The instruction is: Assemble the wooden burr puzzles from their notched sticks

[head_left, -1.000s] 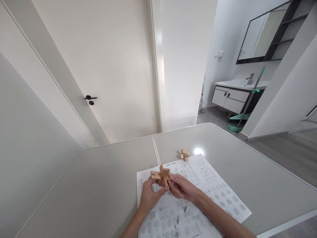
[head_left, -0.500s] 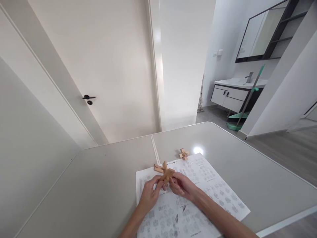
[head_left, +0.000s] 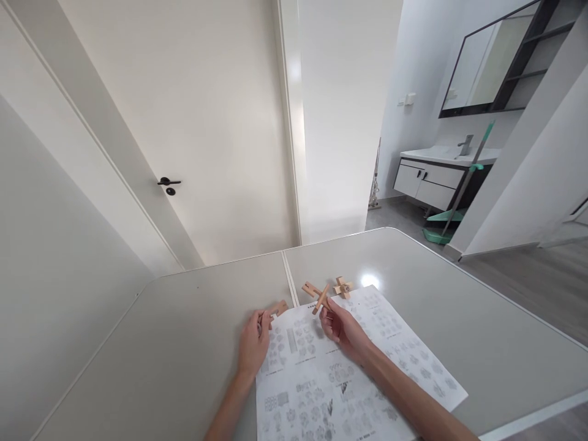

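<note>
Our left hand (head_left: 253, 344) moved away, fingers gripping a block (head_left: 280, 307); right hand (head_left: 345, 334) pinches a cross (head_left: 322, 299), likely light, stiff; hold its ends.

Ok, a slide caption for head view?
Left hand holds a wooden piece, right hand crossed pieces, near a printed sheet.

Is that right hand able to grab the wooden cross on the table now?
Probably not yet: the wooden cross looks near, with no wall or box between, but the right hand is busy holding other wooden pieces.
</note>
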{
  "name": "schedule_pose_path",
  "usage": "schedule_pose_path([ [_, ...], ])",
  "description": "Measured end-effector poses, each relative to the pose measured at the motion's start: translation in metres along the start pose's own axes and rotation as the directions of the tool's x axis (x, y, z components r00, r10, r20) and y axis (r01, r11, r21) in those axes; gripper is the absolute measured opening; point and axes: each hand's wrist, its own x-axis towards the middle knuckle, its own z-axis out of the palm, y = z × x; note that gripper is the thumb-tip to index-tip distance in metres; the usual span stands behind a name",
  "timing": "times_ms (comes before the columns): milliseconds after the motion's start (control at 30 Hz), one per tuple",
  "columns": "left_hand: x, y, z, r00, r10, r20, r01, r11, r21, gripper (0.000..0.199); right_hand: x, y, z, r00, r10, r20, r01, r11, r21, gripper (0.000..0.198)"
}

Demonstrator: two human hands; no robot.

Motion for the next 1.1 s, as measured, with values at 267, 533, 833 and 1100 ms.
schedule_pose_path([
  [267, -0.006, -0.015, 0.003, 0.974, 0.220, -0.059, -0.155, 0.830, 0.536, 0.039, -0.003, -0.003, 0.004, 0.998, -0.065, 0.027, 0.067, 0.993, -0.096, 0.051],
  [533, -0.008, 0.009, -0.001, 0.984, 0.157, -0.085, -0.138, 0.971, 0.193, 0.032, -0.009, 0.000, 0.006, 0.976, -0.066, 0.207, 0.116, 0.964, -0.238, 0.051],
  [833, -0.025, 0.035, 0.022, 0.878, 0.018, 0.478, 0.260, 0.820, -0.510, 0.045, -0.010, 0.010, 0.002, 0.900, 0.069, 0.429, 0.071, 0.951, -0.302, 0.058],
  [1100, -0.022, 0.039, 0.019, 0.918, -0.022, 0.397, 0.249, 0.812, -0.529, 0.043, -0.013, 0.004, 0.006, 0.918, 0.020, 0.396, 0.099, 0.956, -0.278, 0.046],
])
